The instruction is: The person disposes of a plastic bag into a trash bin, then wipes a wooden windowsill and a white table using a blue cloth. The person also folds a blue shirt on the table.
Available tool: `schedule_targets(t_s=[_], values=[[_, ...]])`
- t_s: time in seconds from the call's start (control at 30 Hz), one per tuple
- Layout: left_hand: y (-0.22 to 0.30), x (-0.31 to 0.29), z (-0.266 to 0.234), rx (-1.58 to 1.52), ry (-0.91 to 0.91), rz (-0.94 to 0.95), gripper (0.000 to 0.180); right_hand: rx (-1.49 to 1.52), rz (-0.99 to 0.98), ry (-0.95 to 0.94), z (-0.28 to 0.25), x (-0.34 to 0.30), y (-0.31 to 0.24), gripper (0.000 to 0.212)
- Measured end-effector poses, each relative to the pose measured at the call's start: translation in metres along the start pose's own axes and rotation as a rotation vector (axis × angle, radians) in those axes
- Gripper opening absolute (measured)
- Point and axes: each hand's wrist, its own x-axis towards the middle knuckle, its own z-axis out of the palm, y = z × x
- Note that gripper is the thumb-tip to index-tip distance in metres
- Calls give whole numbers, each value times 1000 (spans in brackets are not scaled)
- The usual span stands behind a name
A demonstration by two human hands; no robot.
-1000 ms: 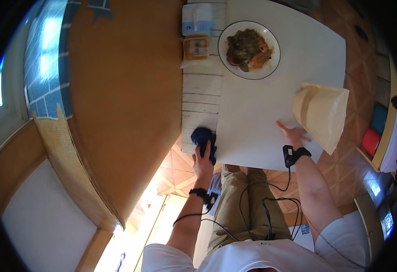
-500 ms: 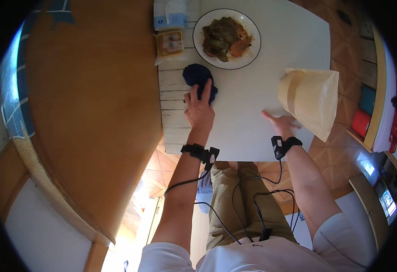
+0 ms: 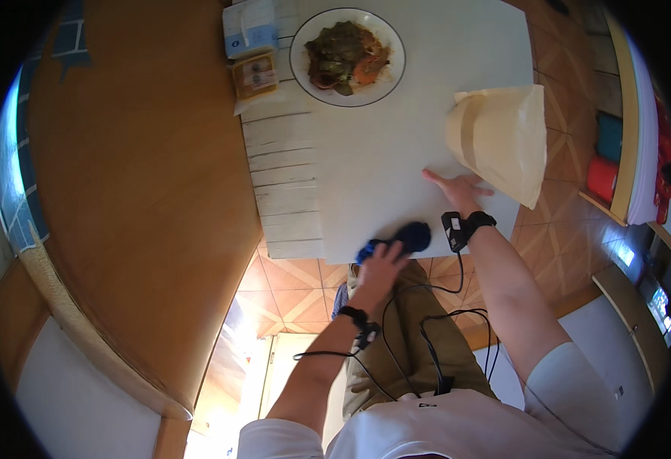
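A bunched dark blue cloth (image 3: 412, 238) lies at the near edge of the white table (image 3: 381, 176). My left hand (image 3: 383, 268) grips it from above, with the fingers over its near side; the hand is somewhat blurred. My right hand (image 3: 458, 190) rests toward the table's right side, thumb spread and fingers apart, holding nothing. Just beyond it a cream-coloured bag (image 3: 500, 138) with a darker band stands close to the fingertips. Whether they touch cannot be made out. A white dark-rimmed plate (image 3: 302, 86) of cooked food sits at the far side.
At the table's far left are a blue-and-white tissue pack (image 3: 249, 32) and a small yellow-edged box (image 3: 256, 74). A large brown wooden surface (image 3: 144, 191) runs along the left. Black cables (image 3: 458, 314) hang from my wrists across my lap.
My left hand has drawn the blue cloth from the table's left part toward me and rightward, to the near edge. The right hand stays beside the bag. The view has shifted slightly.
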Motion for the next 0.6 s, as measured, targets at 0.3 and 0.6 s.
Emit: schedule_targets(t_s=[0.3, 0.6], values=[[-1, 94, -58, 18, 363, -623, 77, 709, -294, 266, -4, 0, 155, 63], [225, 223, 53, -79, 74, -279, 70, 901, 126, 85, 9, -23, 378, 49]])
